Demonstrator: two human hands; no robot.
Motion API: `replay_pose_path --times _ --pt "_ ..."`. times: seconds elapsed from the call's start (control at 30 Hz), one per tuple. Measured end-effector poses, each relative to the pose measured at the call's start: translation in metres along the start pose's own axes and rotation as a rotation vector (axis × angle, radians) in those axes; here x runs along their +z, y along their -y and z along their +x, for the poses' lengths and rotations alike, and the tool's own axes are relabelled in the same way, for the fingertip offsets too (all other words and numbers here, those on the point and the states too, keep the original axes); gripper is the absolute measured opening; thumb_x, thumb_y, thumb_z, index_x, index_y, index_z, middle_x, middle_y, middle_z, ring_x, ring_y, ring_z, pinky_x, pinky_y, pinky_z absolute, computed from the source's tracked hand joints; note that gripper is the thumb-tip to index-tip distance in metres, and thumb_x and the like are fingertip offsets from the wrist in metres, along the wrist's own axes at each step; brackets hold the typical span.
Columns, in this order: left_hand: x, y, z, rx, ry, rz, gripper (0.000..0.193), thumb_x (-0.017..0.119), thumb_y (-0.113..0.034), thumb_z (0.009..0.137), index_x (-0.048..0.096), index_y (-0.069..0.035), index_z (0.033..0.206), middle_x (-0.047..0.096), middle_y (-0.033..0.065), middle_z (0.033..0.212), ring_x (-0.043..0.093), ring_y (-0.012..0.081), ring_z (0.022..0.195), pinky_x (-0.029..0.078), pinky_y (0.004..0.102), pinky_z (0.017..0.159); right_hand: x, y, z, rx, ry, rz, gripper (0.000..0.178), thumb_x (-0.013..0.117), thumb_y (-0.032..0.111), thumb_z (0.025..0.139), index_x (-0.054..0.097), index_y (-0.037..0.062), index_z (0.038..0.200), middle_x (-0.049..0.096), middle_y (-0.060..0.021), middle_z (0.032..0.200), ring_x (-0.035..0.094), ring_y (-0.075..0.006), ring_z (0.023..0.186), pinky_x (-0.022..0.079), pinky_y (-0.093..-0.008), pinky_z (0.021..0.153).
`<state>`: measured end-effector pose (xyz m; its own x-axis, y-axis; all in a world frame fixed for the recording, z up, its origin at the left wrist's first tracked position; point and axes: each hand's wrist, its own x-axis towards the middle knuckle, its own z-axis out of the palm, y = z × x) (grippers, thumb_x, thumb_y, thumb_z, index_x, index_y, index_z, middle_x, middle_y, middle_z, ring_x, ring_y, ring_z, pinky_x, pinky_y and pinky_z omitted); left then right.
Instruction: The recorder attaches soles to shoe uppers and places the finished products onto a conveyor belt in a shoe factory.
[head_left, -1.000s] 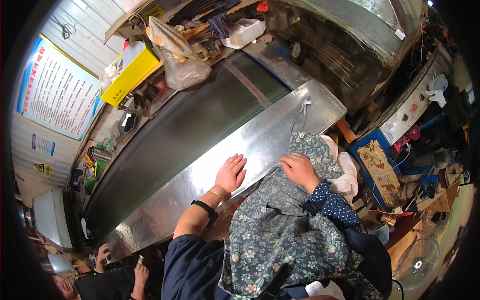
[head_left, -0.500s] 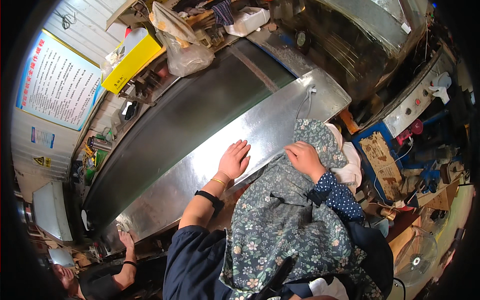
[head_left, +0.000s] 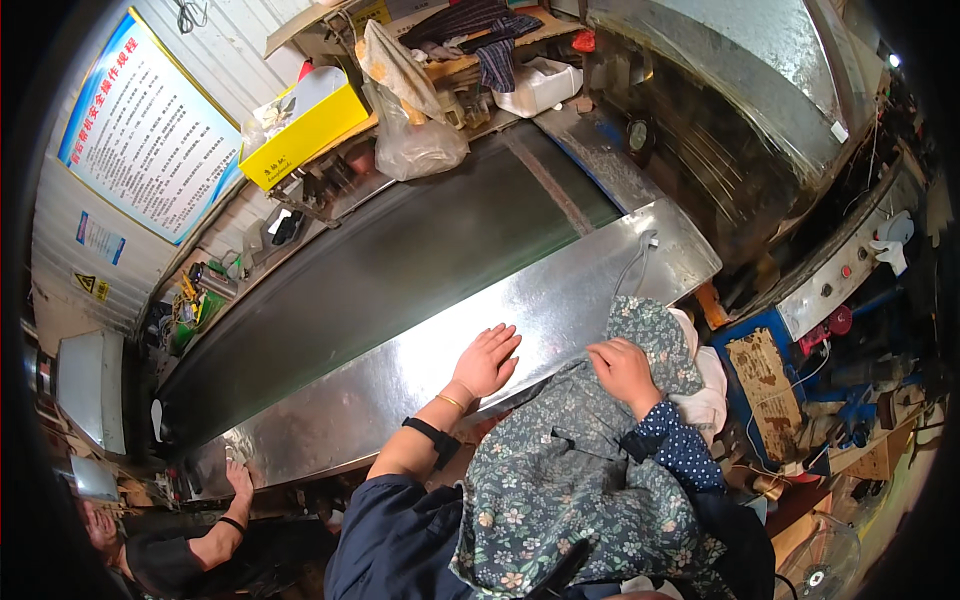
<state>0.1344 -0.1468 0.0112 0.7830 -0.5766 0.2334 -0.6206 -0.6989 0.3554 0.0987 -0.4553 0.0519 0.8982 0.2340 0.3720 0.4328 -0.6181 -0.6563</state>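
My left hand (head_left: pixel 486 360) lies on the bright metal sheet (head_left: pixel 400 405), fingers stretched out and holding nothing. A yellow bracelet and a dark band circle that arm. My right hand (head_left: pixel 624 374) is over the dark floral apron cloth (head_left: pixel 560 450) at the sheet's near edge. Its fingers are loosely bent, the tips partly hidden, and nothing shows in them. A polka-dot sleeve (head_left: pixel 672 445) covers the right forearm. Beyond the sheet runs a wide dark belt (head_left: pixel 400 260).
A person's arm (head_left: pixel 225 535) reaches onto the sheet's left end. Along the far shelf stand a yellow box (head_left: pixel 300 140), a clear plastic bag (head_left: pixel 425 145) and a white container (head_left: pixel 540 87). A grey cord (head_left: pixel 634 265) lies on the sheet's right part. To the right is a control panel (head_left: pixel 845 275).
The view has shifted, so the whole scene sits lower and mostly further right. My hands keep nearly the same places. The other person's arm has shifted slightly at the sheet's left end.
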Motion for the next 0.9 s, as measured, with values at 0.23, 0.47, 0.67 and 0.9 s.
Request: replay_pose_path --times 0.23,0.47,0.67,0.9 --pt "-0.002 -0.003 0.000 -0.017 0.009 -0.006 0.042 0.058 -0.026 0.092 0.059 -0.008 0.129 0.053 0.0130 0.140 0.045 0.0321 0.134 0.034 0.0444 0.112 0.002 0.001 0.000 0.011 -0.012 -0.002 0.012 0.063 0.010 0.085 0.071 0.0037 0.092 0.070 -0.0131 0.089 0.065 -0.0318 0.083 0.053 -0.0407 0.074" --pt "0.002 -0.001 -0.004 -0.012 -0.030 -0.018 0.042 0.062 -0.023 0.089 0.059 -0.008 0.128 0.054 0.0135 0.138 0.048 0.0332 0.131 0.037 0.0474 0.110 0.006 -0.007 -0.008 -0.015 -0.052 0.000 0.013 0.064 0.010 0.085 0.071 0.0035 0.093 0.070 -0.0121 0.089 0.065 -0.0318 0.083 0.053 -0.0410 0.074" --pt "0.009 -0.001 0.002 0.127 -0.083 -0.012 0.040 0.061 -0.012 0.082 0.062 0.003 0.119 0.058 0.0248 0.128 0.053 0.0438 0.120 0.040 0.0509 0.105 0.016 -0.014 -0.008 -0.038 0.069 -0.128 0.012 0.060 0.017 0.080 0.064 0.0064 0.084 0.064 -0.0124 0.080 0.062 -0.0318 0.081 0.051 -0.0442 0.073" --pt "0.010 -0.001 -0.005 0.097 0.076 -0.028 0.046 0.049 -0.027 0.100 0.054 0.006 0.131 0.050 0.0281 0.138 0.042 0.0456 0.131 0.031 0.0502 0.112 0.017 -0.008 -0.017 0.011 -0.051 -0.106 0.014 0.059 0.016 0.081 0.058 0.0044 0.074 0.061 -0.0141 0.074 0.061 -0.0342 0.079 0.050 -0.0446 0.070"
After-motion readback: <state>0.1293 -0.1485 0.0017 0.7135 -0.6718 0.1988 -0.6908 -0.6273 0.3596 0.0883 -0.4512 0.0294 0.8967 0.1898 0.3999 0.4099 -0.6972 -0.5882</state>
